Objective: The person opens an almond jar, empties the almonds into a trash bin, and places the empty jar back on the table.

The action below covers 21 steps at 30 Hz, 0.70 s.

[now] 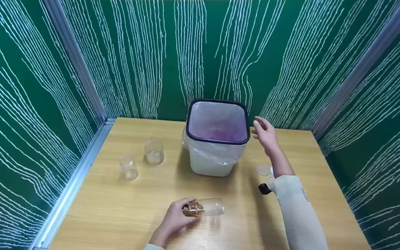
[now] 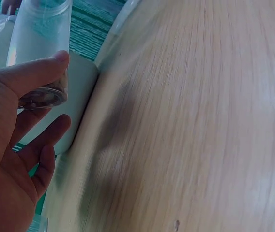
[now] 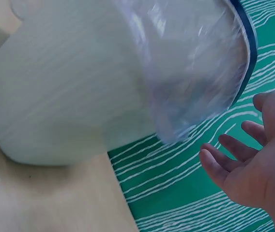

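My left hand [image 1: 176,216] grips a clear jar [image 1: 213,207] near its base, over the front of the table. The jar lies tilted on its side, mouth toward the right, with brown pieces [image 1: 195,208] gathered at its base end. In the left wrist view the thumb crosses the jar [image 2: 40,34] while the lower fingers stand off it. Beyond it stands a white bin [image 1: 210,165] with a black rim and a clear plastic liner [image 1: 217,152]. Just right of that rim is my right hand [image 1: 266,134], fingers loosely bent and holding nothing, as the right wrist view also shows.
Two other clear jars, a wider one [image 1: 155,155] and a narrower one [image 1: 129,169], stand on the table left of the bin. A clear round lid [image 1: 262,169] lies by the right forearm. Green walls with white lines enclose the table's back and sides.
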Motion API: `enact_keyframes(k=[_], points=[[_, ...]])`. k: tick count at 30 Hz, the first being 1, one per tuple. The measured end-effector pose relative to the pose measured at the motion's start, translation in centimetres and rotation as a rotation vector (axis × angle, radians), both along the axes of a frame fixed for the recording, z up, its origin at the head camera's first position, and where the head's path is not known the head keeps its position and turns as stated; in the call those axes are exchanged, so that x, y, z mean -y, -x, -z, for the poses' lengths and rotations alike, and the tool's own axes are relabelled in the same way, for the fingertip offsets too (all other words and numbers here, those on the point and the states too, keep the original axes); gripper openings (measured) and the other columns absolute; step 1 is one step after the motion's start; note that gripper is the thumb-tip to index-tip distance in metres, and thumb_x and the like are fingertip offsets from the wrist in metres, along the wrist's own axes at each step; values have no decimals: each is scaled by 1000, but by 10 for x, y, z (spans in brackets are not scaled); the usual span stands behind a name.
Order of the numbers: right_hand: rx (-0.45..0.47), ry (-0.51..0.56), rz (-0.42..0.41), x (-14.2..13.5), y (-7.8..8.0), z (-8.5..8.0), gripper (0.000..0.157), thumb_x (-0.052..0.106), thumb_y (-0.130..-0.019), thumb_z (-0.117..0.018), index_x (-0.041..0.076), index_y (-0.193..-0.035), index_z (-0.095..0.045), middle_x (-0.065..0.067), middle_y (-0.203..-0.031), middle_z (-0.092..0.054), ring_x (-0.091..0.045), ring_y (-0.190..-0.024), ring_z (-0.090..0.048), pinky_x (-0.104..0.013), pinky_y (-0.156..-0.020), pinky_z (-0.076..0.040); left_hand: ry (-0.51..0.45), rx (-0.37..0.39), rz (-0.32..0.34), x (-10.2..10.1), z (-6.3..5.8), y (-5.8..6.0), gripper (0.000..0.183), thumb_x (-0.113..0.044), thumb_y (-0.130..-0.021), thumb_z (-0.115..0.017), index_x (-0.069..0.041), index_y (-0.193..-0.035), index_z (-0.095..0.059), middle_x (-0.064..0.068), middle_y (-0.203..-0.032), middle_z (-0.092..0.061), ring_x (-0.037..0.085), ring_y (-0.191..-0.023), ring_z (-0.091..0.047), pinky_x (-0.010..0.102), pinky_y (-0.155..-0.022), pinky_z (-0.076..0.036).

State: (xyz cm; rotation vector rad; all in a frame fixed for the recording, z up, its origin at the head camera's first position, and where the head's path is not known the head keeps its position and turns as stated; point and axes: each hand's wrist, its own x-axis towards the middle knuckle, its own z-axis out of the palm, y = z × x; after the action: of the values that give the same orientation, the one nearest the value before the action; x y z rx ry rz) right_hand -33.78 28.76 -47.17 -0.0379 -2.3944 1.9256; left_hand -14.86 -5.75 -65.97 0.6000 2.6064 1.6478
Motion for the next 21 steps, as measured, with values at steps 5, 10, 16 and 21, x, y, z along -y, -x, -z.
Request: enact_keyframes(k=[5, 10, 16, 21], points=[[5, 44, -83, 12, -4, -14, 66, 49, -101, -41, 13, -154, -25, -22, -150, -32, -43, -121, -50, -53, -100, -41, -10, -11, -6, -1, 0, 0, 61, -12, -68, -88, -8, -124, -65, -2, -113, -66, 14, -101, -62, 33, -87, -51], [-15, 8, -104, 24, -3, -19, 65, 44, -100, -48, 11, -153, -28, -20, -149, -36, -37, -131, -41, -50, -103, -39, -29, 17, -1, 0, 0, 0, 60, -13, -69, -88, -8, -124, -65, -5, -109, -66, 13, -98, -62, 33, -86, -51], [-101, -86, -92, 33, 4, -14, 52, 19, -100, -53, 1, -146, -38, -23, -145, -40, -32, -130, -40, -45, -106, -35, -62, 33, -2, 4, -9, 6, 58, -16, -69, -88, -9, -123, -66, -6, -108, -67, 13, -96, -62, 31, -84, -51], [-100, -116, -71, 36, 5, -10, 48, 4, -97, -46, -1, -145, -40, -22, -147, -38, -29, -133, -36, -42, -109, -31, -50, -16, -13, 9, -19, 15, 61, -18, -66, -89, -11, -122, -66, -4, -108, -67, 13, -96, -62, 31, -83, -51]])
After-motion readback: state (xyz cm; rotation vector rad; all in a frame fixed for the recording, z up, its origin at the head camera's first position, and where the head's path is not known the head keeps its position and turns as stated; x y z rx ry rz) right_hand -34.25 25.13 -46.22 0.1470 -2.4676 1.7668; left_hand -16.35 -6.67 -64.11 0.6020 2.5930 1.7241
